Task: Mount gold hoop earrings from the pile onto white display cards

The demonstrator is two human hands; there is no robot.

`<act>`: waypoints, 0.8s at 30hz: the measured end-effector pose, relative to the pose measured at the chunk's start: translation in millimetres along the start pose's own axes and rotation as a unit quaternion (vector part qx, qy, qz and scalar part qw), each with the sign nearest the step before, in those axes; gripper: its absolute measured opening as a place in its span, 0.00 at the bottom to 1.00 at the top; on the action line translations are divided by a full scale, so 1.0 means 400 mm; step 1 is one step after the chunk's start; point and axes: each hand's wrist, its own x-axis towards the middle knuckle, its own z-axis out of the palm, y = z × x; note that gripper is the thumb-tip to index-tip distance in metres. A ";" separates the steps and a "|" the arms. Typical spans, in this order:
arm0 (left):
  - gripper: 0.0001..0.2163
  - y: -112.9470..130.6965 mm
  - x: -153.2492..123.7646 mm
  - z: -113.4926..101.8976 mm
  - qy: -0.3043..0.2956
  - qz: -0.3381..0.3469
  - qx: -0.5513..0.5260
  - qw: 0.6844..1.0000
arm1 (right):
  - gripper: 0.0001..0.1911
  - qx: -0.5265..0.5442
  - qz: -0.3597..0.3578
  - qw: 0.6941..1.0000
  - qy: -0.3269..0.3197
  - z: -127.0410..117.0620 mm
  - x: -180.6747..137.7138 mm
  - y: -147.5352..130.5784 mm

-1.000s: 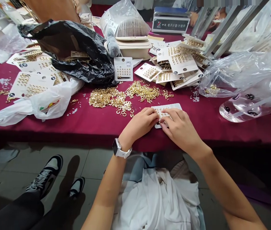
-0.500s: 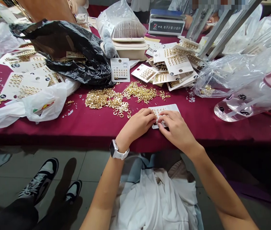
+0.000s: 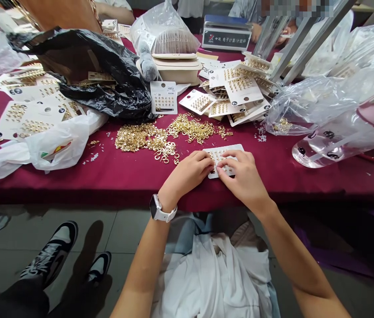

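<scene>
A white earring card (image 3: 219,153) with rows of small gold pieces lies near the table's front edge, under both my hands. At its left edge my left hand (image 3: 194,171), with a white watch on the wrist, is closed on the card with curled fingers. From the right, my right hand (image 3: 243,176) reaches over the card, thumb and forefinger brought together close to the left fingertips. Whatever small piece is between those fingertips is too small to make out. Just beyond lie a heap of gold studs (image 3: 135,137) and a pile of gold hook-shaped pieces (image 3: 191,128).
Filled earring cards (image 3: 244,90) are stacked behind the piles, by a beige box (image 3: 176,70). A black plastic bag (image 3: 107,75) and white bag (image 3: 64,141) lie left. A clear bottle (image 3: 326,143) lies right. Other people sit across, near a scale (image 3: 226,35).
The view has shifted slightly, so everything sits a little further left. My right fingers have moved slightly over the card; the left hand stays at its edge.
</scene>
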 end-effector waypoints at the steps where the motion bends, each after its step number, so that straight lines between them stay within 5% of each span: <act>1: 0.07 0.000 0.000 0.000 -0.002 -0.001 -0.001 1.000 | 0.04 0.007 -0.003 1.000 0.014 -0.010 0.002 0.011; 6: 0.08 0.002 -0.002 -0.001 -0.011 -0.009 -0.009 1.000 | 0.07 -0.020 0.049 0.995 0.088 -0.062 0.010 0.134; 11: 0.08 0.003 -0.002 -0.004 -0.008 -0.012 -0.012 1.000 | 0.13 -0.039 0.084 0.995 0.047 -0.056 -0.012 0.242; 24: 0.07 -0.001 0.001 -0.004 0.000 -0.001 -0.018 1.000 | 0.07 -0.053 0.058 0.996 0.029 -0.053 -0.020 0.226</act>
